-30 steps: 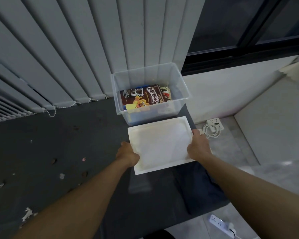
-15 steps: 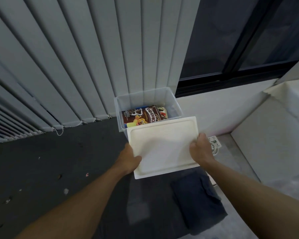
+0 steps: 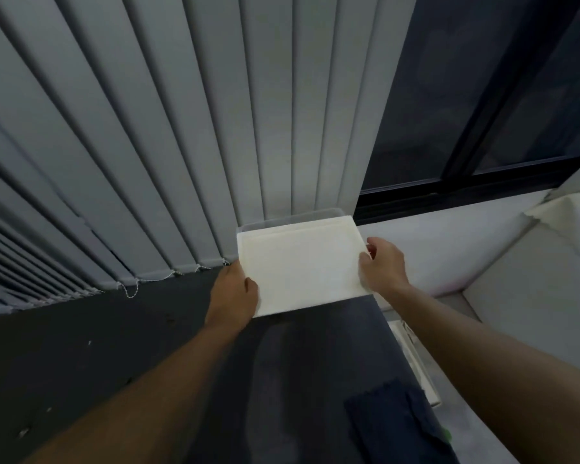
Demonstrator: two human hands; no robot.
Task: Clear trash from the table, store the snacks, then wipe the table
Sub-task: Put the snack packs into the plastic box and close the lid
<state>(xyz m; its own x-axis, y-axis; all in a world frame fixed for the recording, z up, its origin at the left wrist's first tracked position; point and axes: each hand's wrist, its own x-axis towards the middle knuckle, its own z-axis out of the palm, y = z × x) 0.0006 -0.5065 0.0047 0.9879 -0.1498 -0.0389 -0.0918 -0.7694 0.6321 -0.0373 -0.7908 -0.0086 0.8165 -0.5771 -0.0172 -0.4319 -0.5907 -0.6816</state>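
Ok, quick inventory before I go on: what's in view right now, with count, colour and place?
lid: one, white, held over the box at the table's far edge
storage box: one, clear, under the lid; only its far rim shows
table: one, dark grey, across the lower frame
crumbs: a few, pale, on the table's left part
cloth: one, dark blue, on the table's near right corner
blinds: one set, grey, vertical, behind the table
window: one, dark glass with a black frame, upper right
left hand: one, grips the lid's left edge
right hand: one, grips the lid's right edge
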